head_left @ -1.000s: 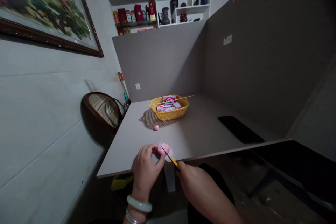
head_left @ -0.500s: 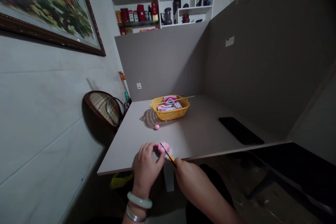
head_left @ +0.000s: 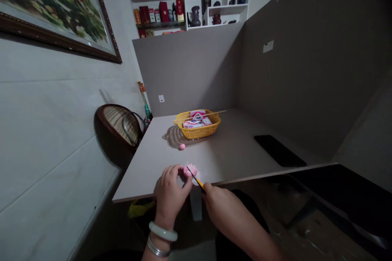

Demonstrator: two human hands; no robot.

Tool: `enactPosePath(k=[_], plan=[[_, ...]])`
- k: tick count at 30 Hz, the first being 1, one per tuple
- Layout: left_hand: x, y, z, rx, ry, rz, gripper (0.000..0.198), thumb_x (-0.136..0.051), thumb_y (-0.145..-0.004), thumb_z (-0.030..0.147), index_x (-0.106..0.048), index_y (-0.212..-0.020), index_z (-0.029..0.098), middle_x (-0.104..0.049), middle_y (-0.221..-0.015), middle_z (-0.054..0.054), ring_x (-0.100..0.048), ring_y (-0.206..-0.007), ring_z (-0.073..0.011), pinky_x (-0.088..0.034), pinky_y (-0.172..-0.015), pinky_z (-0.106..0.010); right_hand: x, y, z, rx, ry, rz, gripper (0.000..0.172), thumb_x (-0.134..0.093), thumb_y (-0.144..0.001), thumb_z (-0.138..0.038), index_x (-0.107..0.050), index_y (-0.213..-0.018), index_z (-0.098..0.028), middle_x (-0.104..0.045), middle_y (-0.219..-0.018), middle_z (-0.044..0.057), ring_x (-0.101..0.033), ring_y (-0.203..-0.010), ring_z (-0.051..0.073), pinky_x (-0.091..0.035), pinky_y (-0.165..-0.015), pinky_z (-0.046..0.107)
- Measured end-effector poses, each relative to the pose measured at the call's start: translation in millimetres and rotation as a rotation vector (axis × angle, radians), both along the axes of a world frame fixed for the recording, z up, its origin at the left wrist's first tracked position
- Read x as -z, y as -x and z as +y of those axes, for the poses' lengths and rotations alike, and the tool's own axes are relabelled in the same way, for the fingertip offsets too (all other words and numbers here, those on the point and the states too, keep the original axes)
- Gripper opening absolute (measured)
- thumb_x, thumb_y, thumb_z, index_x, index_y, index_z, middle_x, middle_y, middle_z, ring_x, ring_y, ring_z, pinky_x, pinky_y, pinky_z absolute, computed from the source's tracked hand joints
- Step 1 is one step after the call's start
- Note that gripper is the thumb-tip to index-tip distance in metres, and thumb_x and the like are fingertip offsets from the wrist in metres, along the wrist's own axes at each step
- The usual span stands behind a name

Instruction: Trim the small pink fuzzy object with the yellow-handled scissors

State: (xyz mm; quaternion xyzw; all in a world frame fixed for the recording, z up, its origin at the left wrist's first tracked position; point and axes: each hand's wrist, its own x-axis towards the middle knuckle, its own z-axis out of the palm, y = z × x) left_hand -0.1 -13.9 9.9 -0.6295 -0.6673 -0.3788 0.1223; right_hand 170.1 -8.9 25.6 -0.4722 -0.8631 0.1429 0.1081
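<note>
Near the table's front edge, a pink block (head_left: 192,169) that looks like soap is pinched by my left hand (head_left: 172,189), thumb on the near side and fingers on the far side. My right hand (head_left: 220,204) is wrapped round the yellow-and-black handle of a slim craft knife (head_left: 199,182). Its dark blade lies across the top of the pink block, touching it. Pale shavings lie around the block on the tabletop. Farther back on the table rests a small round pink ball (head_left: 182,147).
A yellow plastic basket (head_left: 202,131) holding pink-and-white boxes stands at mid-table, a thin stick (head_left: 214,113) across its rim. A flat black object (head_left: 279,151) lies at the right. Grey partitions (head_left: 190,73) border the table (head_left: 141,171). A round wooden-framed seat (head_left: 118,124) stands left.
My hands, the knife and the pink block hold almost the same positions. The whole view has shifted very slightly.
</note>
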Motion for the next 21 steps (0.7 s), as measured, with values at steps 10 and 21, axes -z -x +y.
enactPosePath(k=[10,21], plan=[[1.7,1.0,1.6,-0.004,-0.015,0.008,0.01,-0.057,-0.087,0.03,-0.061,-0.092,0.022,-0.067,-0.091,-0.004,-0.063,-0.087,-0.0213,-0.05,-0.074,-0.033,0.2,-12.0,-8.0,0.008,0.029,-0.022,0.025,-0.042,-0.093,-0.009,-0.064,-0.098,-0.017,-0.074,-0.087,0.008,-0.071,-0.076,0.021,-0.035,-0.056,0.026],[0.6,3.1,1.2,-0.026,-0.012,0.022,0.012,-0.056,-0.088,0.032,-0.062,-0.093,0.022,-0.067,-0.091,-0.004,-0.064,-0.086,-0.0209,-0.051,-0.073,-0.032,-1.6,-6.5,-7.6,0.017,0.066,0.031,0.025,-0.04,-0.095,-0.013,-0.065,-0.101,-0.017,-0.074,-0.088,0.011,-0.072,-0.084,0.021,-0.04,-0.065,0.024]])
